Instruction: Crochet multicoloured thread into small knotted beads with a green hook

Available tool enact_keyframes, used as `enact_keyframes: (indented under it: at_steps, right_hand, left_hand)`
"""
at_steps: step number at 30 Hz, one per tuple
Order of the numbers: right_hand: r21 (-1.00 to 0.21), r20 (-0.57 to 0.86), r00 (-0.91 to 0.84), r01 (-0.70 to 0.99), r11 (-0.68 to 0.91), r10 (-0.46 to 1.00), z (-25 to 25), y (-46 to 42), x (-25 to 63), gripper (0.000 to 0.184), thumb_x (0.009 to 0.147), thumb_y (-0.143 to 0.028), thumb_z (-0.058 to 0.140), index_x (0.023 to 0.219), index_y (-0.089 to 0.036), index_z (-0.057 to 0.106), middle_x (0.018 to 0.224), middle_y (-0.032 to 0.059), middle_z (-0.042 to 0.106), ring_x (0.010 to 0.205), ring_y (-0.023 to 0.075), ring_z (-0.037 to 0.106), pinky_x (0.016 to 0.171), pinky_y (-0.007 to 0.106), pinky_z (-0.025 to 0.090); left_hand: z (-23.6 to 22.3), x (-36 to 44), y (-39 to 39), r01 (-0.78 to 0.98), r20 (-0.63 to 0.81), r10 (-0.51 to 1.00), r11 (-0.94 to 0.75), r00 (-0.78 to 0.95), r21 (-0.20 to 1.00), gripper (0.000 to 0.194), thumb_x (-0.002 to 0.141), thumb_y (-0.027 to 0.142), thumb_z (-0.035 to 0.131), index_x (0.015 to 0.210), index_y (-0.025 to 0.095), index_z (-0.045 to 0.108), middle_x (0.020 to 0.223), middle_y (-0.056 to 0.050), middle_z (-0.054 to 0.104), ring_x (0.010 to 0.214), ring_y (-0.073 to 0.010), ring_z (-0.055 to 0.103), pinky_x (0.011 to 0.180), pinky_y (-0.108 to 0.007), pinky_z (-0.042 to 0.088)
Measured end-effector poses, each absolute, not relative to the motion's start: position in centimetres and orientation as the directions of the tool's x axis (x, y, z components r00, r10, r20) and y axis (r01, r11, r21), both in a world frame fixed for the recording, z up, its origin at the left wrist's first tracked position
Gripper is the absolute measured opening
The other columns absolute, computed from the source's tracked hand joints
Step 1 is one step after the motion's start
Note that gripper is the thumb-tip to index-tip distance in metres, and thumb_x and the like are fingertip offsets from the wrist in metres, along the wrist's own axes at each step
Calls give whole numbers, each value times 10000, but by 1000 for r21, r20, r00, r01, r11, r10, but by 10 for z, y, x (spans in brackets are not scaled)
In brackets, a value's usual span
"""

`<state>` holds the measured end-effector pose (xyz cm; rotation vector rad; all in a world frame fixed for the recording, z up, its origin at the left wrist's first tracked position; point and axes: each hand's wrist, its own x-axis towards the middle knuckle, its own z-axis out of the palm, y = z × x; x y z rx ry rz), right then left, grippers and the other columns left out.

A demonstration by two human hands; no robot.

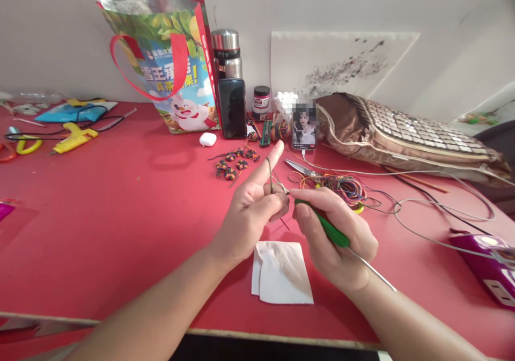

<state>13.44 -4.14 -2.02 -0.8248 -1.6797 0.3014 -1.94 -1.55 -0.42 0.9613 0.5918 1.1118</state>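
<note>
My left hand points its index finger up, with a dark olive cord looped over it. The other fingers are closed on the cord, and a short tail hangs below them. Right beside it, my right hand grips a crochet hook by its green handle. A thin metal shaft sticks out behind toward the wrist. The hook's working tip meets the cord at my left fingertips, too small to make out. Below both hands lies a folded white tissue.
Behind my hands are multicoloured knotted pieces, scissors and a tangle of coloured cords. A shopping bag, dark phone, lit phone and sequined bag line the wall. A glue gun lies left; a purple power strip right.
</note>
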Motion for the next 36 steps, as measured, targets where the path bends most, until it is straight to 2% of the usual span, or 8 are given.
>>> enact_keyframes:
  at_steps: [5, 9, 13, 15, 20, 22, 30, 36]
  right_hand:
    - [-537, 783, -43, 457, 709, 621, -25, -38, 128, 289, 997, -12, 638, 1210, -190, 718, 948, 67, 787, 769, 165, 729, 705, 300, 626]
    - [-426, 849, -75, 489, 761, 523, -30, -36, 129, 412, 988, 0, 643, 1344, -202, 691, 1056, 107, 791, 852, 196, 747, 736, 328, 643]
    - [-415, 855, -93, 468, 780, 510, -28, -38, 133, 447, 995, -33, 650, 1403, -213, 685, 1075, 113, 793, 890, 223, 761, 740, 346, 646]
    - [-445, 842, -98, 431, 785, 531, -27, -40, 135, 432, 1001, -46, 650, 1398, -211, 693, 1074, 111, 799, 889, 223, 765, 739, 345, 642]
    - [-667, 723, 3, 267, 696, 691, -31, -46, 136, 351, 1012, -98, 685, 1332, -235, 724, 1007, 61, 803, 792, 184, 757, 704, 322, 620]
    - [-716, 687, 50, 218, 663, 725, -34, -47, 136, 319, 1004, -104, 712, 1289, -244, 745, 975, 40, 797, 748, 159, 736, 676, 297, 602]
    - [-774, 628, 59, 148, 615, 776, -27, -48, 140, 275, 993, -101, 719, 1215, -253, 780, 960, 17, 774, 716, 125, 688, 630, 269, 555]
    - [-814, 580, 88, 40, 579, 810, -24, -47, 141, 187, 1017, -166, 724, 1169, -236, 805, 836, 14, 701, 670, 133, 629, 584, 289, 504]
  left_hand:
    - [-10, -12, -17, -447, 82, 945, 73, 317, 892, 757, 977, 151, 625, 1700, 275, 441, 673, 66, 439, 635, -128, 279, 601, -258, 304]
    - [-2, -5, -21, -555, 9, 946, 181, 323, 812, 874, 930, 144, 647, 1744, 217, 336, 612, 104, 339, 590, -108, 211, 572, -223, 268]
    - [8, -7, -23, -589, -39, 930, 264, 366, 764, 935, 908, 144, 641, 1763, 194, 264, 570, 122, 317, 567, -102, 186, 568, -200, 270]
    - [10, -11, -22, -588, -34, 921, 277, 389, 760, 929, 897, 142, 637, 1757, 200, 290, 558, 123, 317, 560, -101, 182, 570, -200, 267]
    - [8, -20, -15, -557, -19, 895, 294, 445, 777, 918, 876, 165, 636, 1743, 235, 342, 540, 112, 321, 557, -112, 195, 586, -236, 250]
    - [7, -22, -14, -549, -18, 890, 298, 456, 781, 916, 872, 172, 630, 1741, 243, 349, 535, 109, 320, 554, -117, 199, 591, -252, 245]
    - [9, -25, -12, -553, -5, 887, 292, 461, 781, 926, 865, 143, 599, 1748, 220, 329, 538, 114, 297, 545, -121, 218, 617, -271, 256]
    - [11, -28, -11, -570, 1, 875, 315, 485, 759, 870, 881, 123, 570, 1728, 182, 375, 537, 110, 308, 530, -122, 221, 601, -267, 269]
